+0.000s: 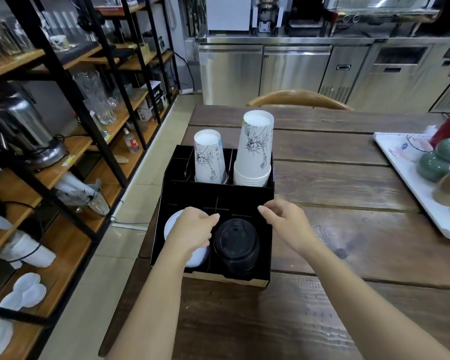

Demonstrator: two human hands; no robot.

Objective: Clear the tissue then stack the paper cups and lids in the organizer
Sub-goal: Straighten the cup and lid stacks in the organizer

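A black organizer [244, 193] stands at the left edge of the wooden table [335, 178]. Its back compartments hold two upside-down stacks of white printed paper cups, a shorter stack [209, 159] on the left and a taller stack [256, 149] on the right. In the front right compartment sits a stack of black lids [235, 245]. White lids [172, 224] lie in the front left compartment, mostly hidden under my left hand [192, 229], which rests on them with fingers curled. My right hand [286, 216] hovers over the organizer's right edge, fingers loosely bent, holding nothing. No tissue is in sight.
A white tray [411, 178] with green and brown ceramic pieces stands at the table's right. A wooden chair back [299, 98] rises behind the far edge. Black metal shelving [63, 126] with glassware lines the left side, and steel counters [322, 71] stand at the back.
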